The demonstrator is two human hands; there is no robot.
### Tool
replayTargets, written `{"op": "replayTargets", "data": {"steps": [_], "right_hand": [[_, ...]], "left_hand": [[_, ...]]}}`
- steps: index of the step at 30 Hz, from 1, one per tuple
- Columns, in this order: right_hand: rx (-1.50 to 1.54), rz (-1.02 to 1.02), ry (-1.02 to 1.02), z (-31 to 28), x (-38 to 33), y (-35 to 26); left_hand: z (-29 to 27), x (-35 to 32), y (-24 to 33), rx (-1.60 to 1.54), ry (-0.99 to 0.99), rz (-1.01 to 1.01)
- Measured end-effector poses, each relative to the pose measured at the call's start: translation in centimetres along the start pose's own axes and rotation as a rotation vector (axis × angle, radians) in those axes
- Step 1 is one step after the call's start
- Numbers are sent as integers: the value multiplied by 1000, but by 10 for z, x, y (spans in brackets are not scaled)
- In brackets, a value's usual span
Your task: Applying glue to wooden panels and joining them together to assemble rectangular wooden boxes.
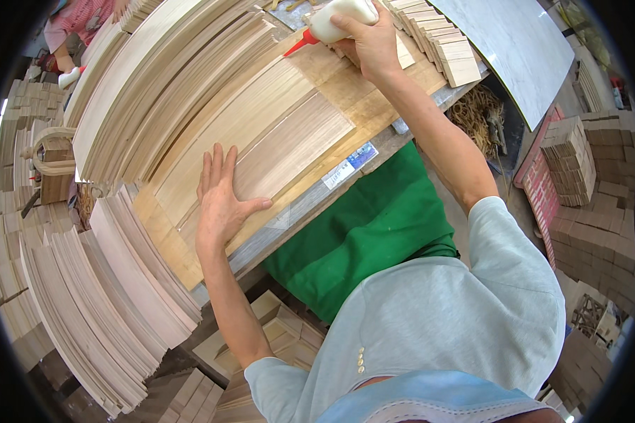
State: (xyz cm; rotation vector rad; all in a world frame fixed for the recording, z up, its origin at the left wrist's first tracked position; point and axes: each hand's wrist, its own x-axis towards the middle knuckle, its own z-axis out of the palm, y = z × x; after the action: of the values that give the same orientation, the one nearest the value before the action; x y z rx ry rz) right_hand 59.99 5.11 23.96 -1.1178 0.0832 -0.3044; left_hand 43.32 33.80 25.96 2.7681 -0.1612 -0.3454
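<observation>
My right hand (375, 44) is wrapped round a white squeeze bottle (340, 21), tilted so its red nozzle (301, 44) points down at the far end of a thin wooden board (250, 116). A second thin board (300, 144) lies alongside, nearer to me. Fingers spread, my left hand (222, 197) lies flat across the left ends of the two boards. Both boards rest on a yellowish wooden panel (363, 95) on the workbench. Whether any liquid is leaving the nozzle cannot be made out.
Tall stacks of long boards (155, 77) stand beyond the work; more boards (113, 282) are piled at left. Small wooden blocks (441, 42) line the right end. A green cloth (367, 225) hangs before me. Another person's pink sleeve (74, 28) shows at upper left.
</observation>
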Motion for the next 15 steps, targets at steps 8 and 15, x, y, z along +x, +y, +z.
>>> {"op": "replayTargets", "data": {"steps": [8, 15], "right_hand": [[-56, -28, 61, 3, -1, 7], [-187, -25, 71, -10, -10, 9]], "left_hand": [[2, 1, 0, -2, 1, -6], [3, -1, 0, 1, -1, -12]]}}
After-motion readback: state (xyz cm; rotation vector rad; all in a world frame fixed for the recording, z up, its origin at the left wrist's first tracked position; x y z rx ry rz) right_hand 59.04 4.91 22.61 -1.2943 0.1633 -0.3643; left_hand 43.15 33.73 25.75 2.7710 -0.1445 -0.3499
